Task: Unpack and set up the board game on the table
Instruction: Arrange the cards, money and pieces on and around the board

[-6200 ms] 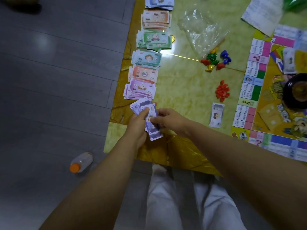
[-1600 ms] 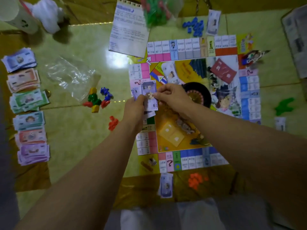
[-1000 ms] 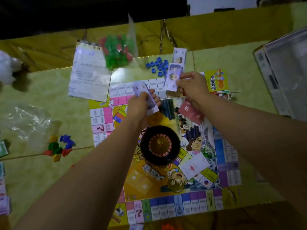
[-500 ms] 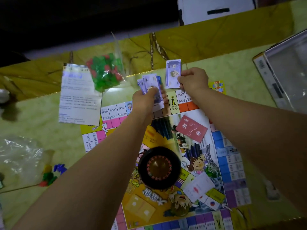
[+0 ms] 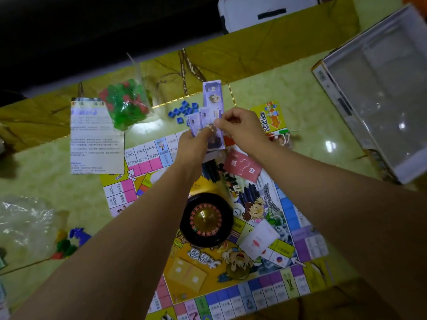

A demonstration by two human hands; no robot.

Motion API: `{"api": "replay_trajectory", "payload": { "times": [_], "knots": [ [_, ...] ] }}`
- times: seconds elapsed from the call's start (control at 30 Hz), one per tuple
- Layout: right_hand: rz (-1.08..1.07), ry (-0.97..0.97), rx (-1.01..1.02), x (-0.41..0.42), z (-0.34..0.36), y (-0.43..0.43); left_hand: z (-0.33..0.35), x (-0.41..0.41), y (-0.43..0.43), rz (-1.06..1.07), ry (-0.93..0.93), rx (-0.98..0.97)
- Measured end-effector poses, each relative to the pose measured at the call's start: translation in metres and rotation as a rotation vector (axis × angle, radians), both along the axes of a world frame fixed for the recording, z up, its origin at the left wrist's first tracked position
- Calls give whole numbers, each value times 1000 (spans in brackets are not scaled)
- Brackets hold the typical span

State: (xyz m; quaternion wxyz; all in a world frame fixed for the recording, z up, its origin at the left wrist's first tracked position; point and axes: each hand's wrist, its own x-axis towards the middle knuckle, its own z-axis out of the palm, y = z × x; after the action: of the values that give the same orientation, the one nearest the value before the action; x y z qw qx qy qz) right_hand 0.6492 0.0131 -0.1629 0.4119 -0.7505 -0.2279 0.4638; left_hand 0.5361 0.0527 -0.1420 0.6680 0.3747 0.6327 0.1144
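The colourful game board [image 5: 261, 229] lies open on the table, with a black roulette wheel [image 5: 206, 220] at its middle. My left hand [image 5: 193, 144] holds a fanned stack of purple play-money notes [image 5: 209, 125] over the board's far edge. My right hand [image 5: 242, 128] pinches the top note of that stack. One purple note [image 5: 212, 93] lies flat on the table beyond the board, next to several small blue houses [image 5: 184, 110]. A red card deck [image 5: 242, 166] and a white card deck [image 5: 260, 239] sit on the board.
A printed rule sheet [image 5: 97, 137] and a bag of green and red pieces [image 5: 126, 106] lie at the far left. The open game box [image 5: 379, 88] stands at the right. A crumpled clear bag [image 5: 25, 222] and coloured pawns [image 5: 69, 242] are at the left.
Both hands carried the purple notes from the money stacks at the left across to the board's far edge. The right hand laid one note beyond the board and came back to the stack.
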Motion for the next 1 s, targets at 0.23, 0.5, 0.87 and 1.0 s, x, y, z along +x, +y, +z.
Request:
{"api": "replay_trajectory", "payload": {
  "times": [0.23, 0.5, 0.87, 1.0],
  "knots": [
    [-65, 26, -56, -12, 16, -67, 20, 4, -58, -56, 70, 33],
    [-159, 75, -77, -37, 24, -156, 27, -15, -135, -110, 62, 16],
    [-380, 38, -153, 1, 15, -315, 14, 7, -260, -271, 61, -85],
    [-457, -52, -264, 43, -3, -371, 7, 28, -298, -304, 58, -163]
  ]
}}
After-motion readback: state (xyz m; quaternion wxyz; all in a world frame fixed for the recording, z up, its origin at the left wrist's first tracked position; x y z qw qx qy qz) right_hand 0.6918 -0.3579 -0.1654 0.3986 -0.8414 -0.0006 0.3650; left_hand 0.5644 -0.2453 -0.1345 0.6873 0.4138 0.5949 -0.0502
